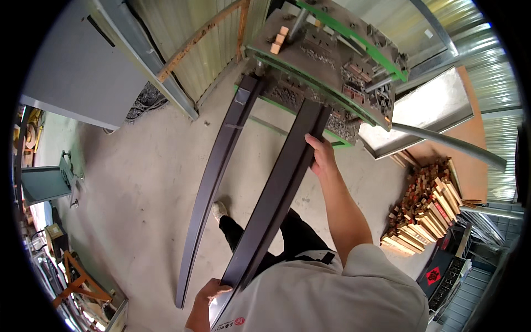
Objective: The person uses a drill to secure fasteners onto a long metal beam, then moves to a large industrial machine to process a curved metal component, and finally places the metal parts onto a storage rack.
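Observation:
A long dark brown metal profile (276,188) slants across my body, its far end up at the green-framed machine (326,66). My right hand (321,156) grips the profile's right edge near that far end. Lower down, close to my waist, my left hand (213,289) is closed on its left edge, thumb on top. To the left, a second dark profile (210,177) runs nearly parallel, its far end against the machine. A strip of tape or film crosses it near the top. Whether the held profile's far end touches the machine, I cannot tell.
Metal scraps lie on the machine's lower levels, and small wooden blocks (279,40) sit on its top. A stack of wood strips (426,213) stands at right, near a pale tray (426,110) and a grey pipe (448,145). Grey cabinet (83,61) at far left; concrete floor (144,199) between.

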Available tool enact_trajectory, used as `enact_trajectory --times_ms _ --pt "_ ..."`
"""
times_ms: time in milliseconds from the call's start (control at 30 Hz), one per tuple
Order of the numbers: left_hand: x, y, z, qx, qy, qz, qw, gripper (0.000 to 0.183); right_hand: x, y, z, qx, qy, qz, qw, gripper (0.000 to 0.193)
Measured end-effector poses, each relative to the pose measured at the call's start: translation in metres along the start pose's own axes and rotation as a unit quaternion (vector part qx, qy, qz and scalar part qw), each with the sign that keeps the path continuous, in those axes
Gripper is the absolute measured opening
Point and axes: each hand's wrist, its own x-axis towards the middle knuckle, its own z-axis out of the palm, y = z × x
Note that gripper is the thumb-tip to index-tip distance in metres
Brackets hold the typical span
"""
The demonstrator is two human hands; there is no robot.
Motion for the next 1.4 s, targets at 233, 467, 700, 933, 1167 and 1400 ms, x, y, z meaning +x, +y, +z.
enact_trajectory --times_ms 233,467,700,933,1167,1400 --pt "0.014 0.024 0.067 -0.045 0.106 0.038 0.993 0.038 0.035 0.014 -0.079 -0.191 0.192 -0.039 0.962 0.043" --pt "0.058 0.024 0.086 -0.041 0.095 0.06 0.993 0.038 0.07 -0.014 -0.119 -0.359 0.228 -0.107 0.899 0.061" --pt "0.102 0.043 0.138 -0.06 0.131 0.056 0.988 0.04 0.118 -0.007 -0.198 -0.21 0.154 -0.076 0.962 0.075" --pt "0.146 0.047 0.201 -0.047 0.134 0.001 0.99 0.044 0.145 -0.001 -0.274 -0.218 0.137 -0.04 0.966 0.084" --pt "0.172 0.027 0.214 -0.013 0.141 -0.007 0.99 0.042 0.131 -0.02 -0.239 -0.233 0.123 -0.05 0.964 0.07" --pt "0.18 0.042 0.212 -0.039 0.143 0.012 0.989 0.043 0.143 -0.024 -0.241 -0.234 0.142 -0.078 0.959 0.063"
